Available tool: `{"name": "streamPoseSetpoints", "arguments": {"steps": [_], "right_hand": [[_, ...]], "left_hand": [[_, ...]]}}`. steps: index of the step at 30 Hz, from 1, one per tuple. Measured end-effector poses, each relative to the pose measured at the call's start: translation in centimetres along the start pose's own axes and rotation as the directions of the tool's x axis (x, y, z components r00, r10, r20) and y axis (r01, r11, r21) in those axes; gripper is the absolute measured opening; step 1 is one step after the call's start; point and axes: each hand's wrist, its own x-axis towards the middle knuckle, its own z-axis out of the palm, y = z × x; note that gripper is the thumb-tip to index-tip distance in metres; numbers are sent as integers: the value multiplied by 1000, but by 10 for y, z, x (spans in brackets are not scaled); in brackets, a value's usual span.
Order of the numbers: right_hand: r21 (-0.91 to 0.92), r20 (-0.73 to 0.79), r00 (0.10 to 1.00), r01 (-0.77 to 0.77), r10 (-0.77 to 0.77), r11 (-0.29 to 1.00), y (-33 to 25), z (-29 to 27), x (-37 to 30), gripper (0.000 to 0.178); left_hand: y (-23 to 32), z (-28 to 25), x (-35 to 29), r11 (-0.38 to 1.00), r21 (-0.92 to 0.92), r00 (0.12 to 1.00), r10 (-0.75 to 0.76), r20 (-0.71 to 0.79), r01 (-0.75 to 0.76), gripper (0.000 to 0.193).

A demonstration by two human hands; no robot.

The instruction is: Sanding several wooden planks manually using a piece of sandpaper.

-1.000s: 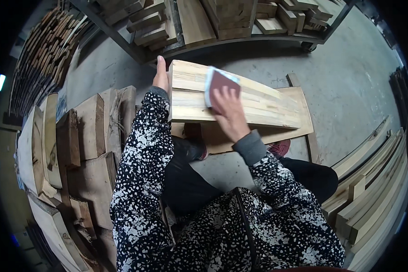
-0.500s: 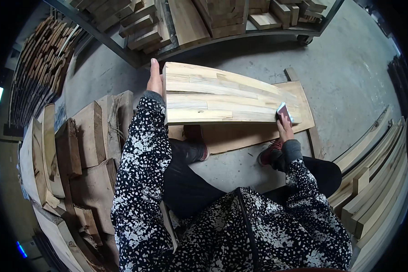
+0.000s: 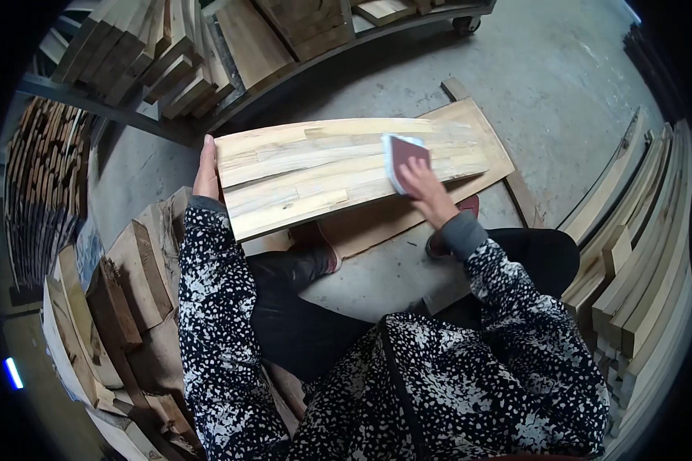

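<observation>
The right hand lies flat on a small dark red sanding block with a white edge, fingers pressing it down on the pale, streaky wooden board. The block sits near the board's right end. The left hand grips the board's left end, fingers curled around its edge. The two hands are well apart. The board rests across the person's knees, above a flat brown plywood sheet on the grey concrete floor. Rough wood chunks pile up at the left. Long planks lean at the right. A metal rack with stacked wood stands beyond.
</observation>
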Motion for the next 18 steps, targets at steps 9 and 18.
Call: {"name": "streamPoseSetpoints", "arguments": {"steps": [9,18], "right_hand": [[33,-107,988,-108,111,994,17,6,-7,61],[-216,-432,762,-606,482,765,227,15,-78,46]], "left_hand": [[-6,-11,18,988,152,999,-38,19,35,48],[-13,-4,32,929,367,994,14,109,-54,44]]}}
